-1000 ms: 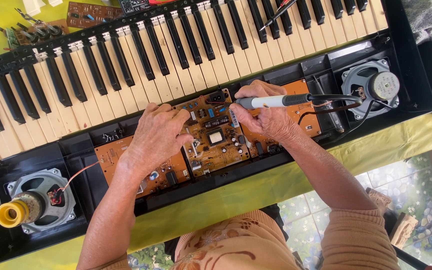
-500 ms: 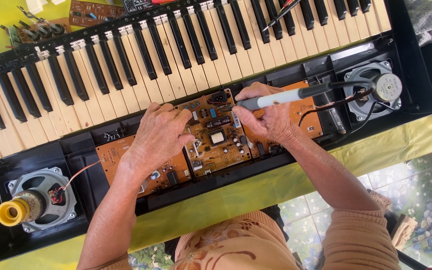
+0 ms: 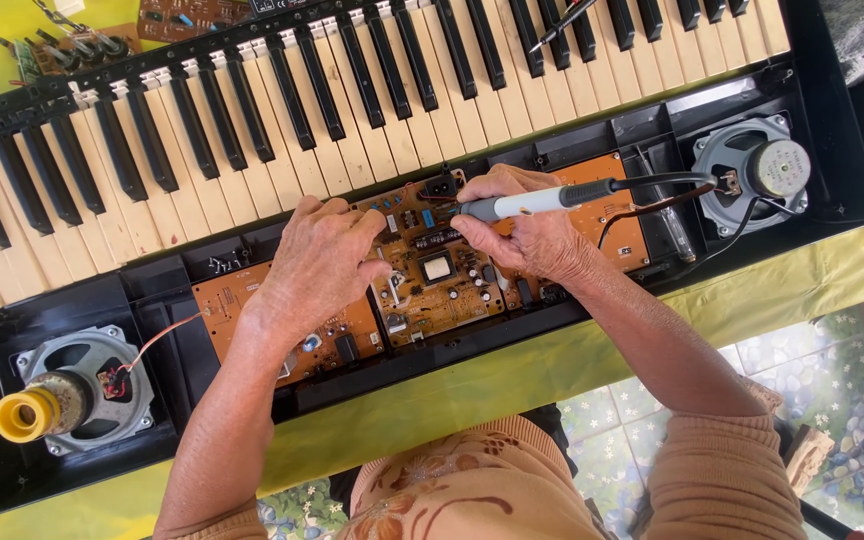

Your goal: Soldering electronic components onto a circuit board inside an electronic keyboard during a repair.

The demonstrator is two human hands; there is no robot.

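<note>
The soldering iron was gripped in the right hand, lying crosswise over the circuit board, tip toward the left hand, pressed open-fingered on that board.

- Keyboard keys: cream-white, alternating with black.
- Keyboard casing: black.
- Circuit board: orange-brown, dotted with black, white and blue parts.
- Soldering iron: pale grey handle, black rear grip and black cable.
- 2 speakers: grey frames; the one on the left-hand side bears a yellow spool.
- Table cover: yellow-green.
- Sleeves: peach, with a brown floral print on the shirt front.
- Floor: pebble-patterned tiles.
</note>
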